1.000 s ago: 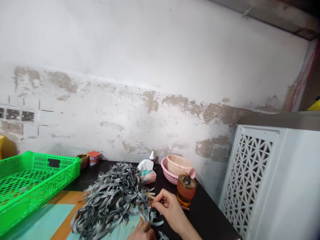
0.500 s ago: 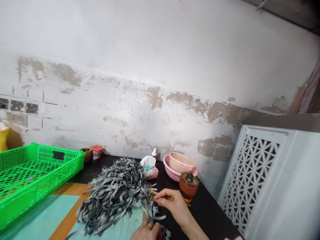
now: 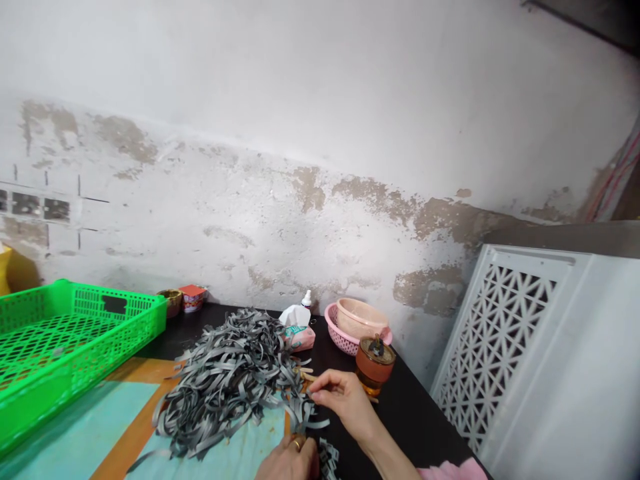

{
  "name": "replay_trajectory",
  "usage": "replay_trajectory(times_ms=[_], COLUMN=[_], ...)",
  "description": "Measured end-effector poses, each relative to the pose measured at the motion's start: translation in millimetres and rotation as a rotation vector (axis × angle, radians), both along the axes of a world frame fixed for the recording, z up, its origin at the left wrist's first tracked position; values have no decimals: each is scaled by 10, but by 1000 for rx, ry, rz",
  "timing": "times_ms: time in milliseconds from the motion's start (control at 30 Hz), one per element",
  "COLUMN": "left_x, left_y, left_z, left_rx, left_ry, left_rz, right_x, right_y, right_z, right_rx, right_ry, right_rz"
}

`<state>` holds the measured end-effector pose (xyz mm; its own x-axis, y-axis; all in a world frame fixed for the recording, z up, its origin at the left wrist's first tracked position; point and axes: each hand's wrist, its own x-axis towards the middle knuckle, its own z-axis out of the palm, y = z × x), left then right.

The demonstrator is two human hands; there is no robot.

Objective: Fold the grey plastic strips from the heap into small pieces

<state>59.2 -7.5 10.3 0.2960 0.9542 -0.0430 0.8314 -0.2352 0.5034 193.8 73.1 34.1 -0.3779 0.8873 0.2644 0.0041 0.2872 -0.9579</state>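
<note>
A large heap of thin grey strips (image 3: 233, 380) lies tangled on a light green and orange mat (image 3: 125, 427). At the heap's right edge, my right hand (image 3: 345, 403) has thumb and forefinger pinched together. Whatever sits between those fingertips is too small to make out. Closer to me, my left hand (image 3: 290, 459), a ring on one finger, rests low over the mat's edge with its fingers curled in. Its fingertips and anything they grip are hidden. Beside it lies a smaller bunch of grey pieces (image 3: 329, 460). Pale thin sticks (image 3: 307, 377) show near my right fingertips.
A green plastic crate (image 3: 83, 357) stands on the left. Along the back are small tubs (image 3: 193, 298), a tissue pack (image 3: 301, 338) and a white-capped bottle (image 3: 307, 300). Pink baskets (image 3: 345, 340) and an amber jar (image 3: 375, 365) stand right of centre, with a white latticed panel (image 3: 500, 353) beyond.
The view has shifted slightly. My left hand has moved a little to the left, and more of the small grey bunch shows beside it. My right hand keeps its pinch at the heap's edge.
</note>
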Motion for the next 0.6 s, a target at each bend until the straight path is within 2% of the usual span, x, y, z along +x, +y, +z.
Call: replay_trajectory(times_ms=[167,267,333,467,600], left_x=[3,-39,-103,-237,-298], left_y=[10,12,3,-15,12], left_z=[-126,-131,-65,137,236], left_rx=[15,19,59,146,68], left_ry=[-65,-143,-330,-929,-1204], left_rz=[-18,-30,-26,77,114], right_x=[-4,-15,-21,-29,-53], right_y=[-43,-39,-30,-33,-90], right_z=[53,38,15,-8,15], right_rx=[-14,-90,-138,-170,-234], right_ry=[-22,51,106,75,74], right_rz=[-6,33,68,99,147])
